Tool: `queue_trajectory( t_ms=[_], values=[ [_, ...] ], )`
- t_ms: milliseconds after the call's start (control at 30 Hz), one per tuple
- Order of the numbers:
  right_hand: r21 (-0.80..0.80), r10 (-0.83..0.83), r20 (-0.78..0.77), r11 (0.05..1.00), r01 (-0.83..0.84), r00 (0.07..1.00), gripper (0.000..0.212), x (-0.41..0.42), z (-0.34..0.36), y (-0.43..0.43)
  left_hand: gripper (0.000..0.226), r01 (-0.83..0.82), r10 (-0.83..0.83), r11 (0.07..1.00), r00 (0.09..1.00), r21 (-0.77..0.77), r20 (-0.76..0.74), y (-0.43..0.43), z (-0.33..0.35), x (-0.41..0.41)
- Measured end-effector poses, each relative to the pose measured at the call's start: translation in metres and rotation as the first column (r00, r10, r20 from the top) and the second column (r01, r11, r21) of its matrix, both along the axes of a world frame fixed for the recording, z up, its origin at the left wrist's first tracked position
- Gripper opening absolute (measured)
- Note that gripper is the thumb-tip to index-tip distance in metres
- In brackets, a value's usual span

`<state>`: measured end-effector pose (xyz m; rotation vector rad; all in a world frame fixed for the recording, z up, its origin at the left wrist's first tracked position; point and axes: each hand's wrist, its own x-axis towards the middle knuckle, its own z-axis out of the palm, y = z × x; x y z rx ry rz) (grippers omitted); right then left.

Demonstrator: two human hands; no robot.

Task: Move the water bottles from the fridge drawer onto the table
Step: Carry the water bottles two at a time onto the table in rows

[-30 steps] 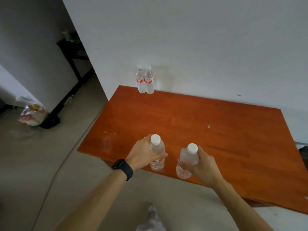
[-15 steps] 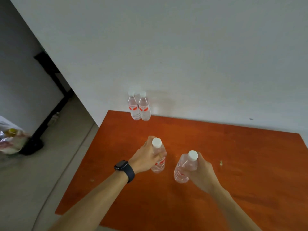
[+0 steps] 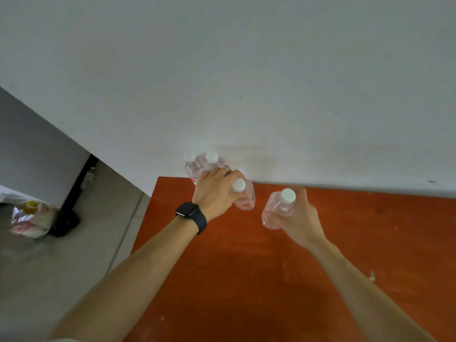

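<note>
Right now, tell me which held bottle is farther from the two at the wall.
The tilted bottle in the right hand; the left hand holds the other bottle right beside that pair.

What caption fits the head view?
Left hand and right hand each grip a water bottle over the orange table, near two standing bottles by the wall.
</note>
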<state>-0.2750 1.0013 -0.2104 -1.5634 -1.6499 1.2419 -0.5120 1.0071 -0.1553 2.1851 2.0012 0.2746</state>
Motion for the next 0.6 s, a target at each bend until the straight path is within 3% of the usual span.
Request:
queue_trajectory(
  t_ms=[133, 333, 500, 600],
  values=[
    [0.021, -0.098, -0.015, 0.995, 0.098, 0.995, 0.07, -0.032, -0.005, 0.033, 0.036, 0.02, -0.002, 0.992, 0.989, 0.121, -0.145, 0.042, 0.003, -0.015],
    [0.078, -0.151, -0.041, 0.985, 0.154, 0.988, 0.067, -0.077, -0.014, 0.066, 0.043, 0.056, -0.049, 0.998, 0.978, 0.03, -0.202, 0.069, -0.006, -0.023],
    [0.166, -0.138, -0.011, 0.976, 0.138, 0.99, 0.074, -0.092, -0.024, 0.08, 0.04, 0.015, -0.015, 1.0, 0.994, -0.006, -0.11, 0.08, -0.012, -0.033],
    [0.065, -0.169, -0.049, 0.983, 0.172, 0.984, 0.091, -0.086, -0.036, 0.077, 0.039, 0.039, -0.04, 0.999, 0.998, -0.035, -0.053, 0.083, -0.012, -0.036]
  ],
)
